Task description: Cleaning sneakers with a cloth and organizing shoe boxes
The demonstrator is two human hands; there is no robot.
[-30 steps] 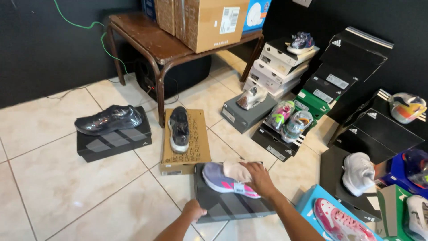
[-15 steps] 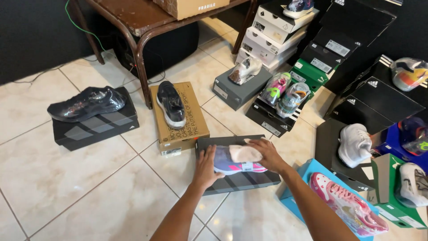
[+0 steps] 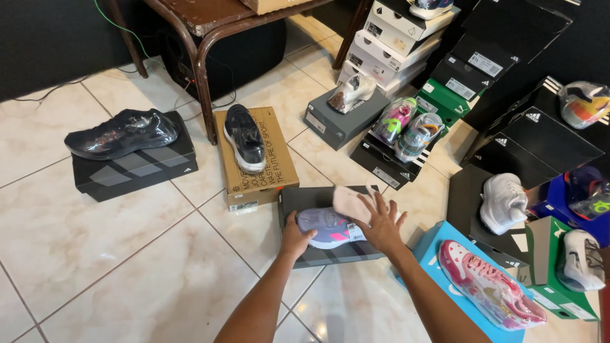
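On the glossy cream tiled floor, crossed by thin dark grout lines, a brown metal-legged bench stands at the far edge, its top cut off by the frame, with a black rounded object half hidden beneath it. Along the right side, stacks of matte black, white and green cardboard shoe boxes climb out of view. Near the left edge a flat black box carries a shiny dark shoe sealed in clear film. Just beside it, a plain brown cardboard box bears a black shoe with a white sole. Toward the near right corner a bright blue box holds a pink shoe in clear wrap. In the middle of the floor lies a dark grey box, and on its lid rests a lilac knit sneaker with a pink mark low on its side and a white tag at one end. The left hand curls against the sneaker's rounded end, fingers closed around it. The right hand is spread open, fingers fanned, palm resting on the sneaker's other end; a pale, flat folded piece, paper or card, sits just above it, and whether the fingers touch it is hard to make out. Both forearms run off the bottom edge.
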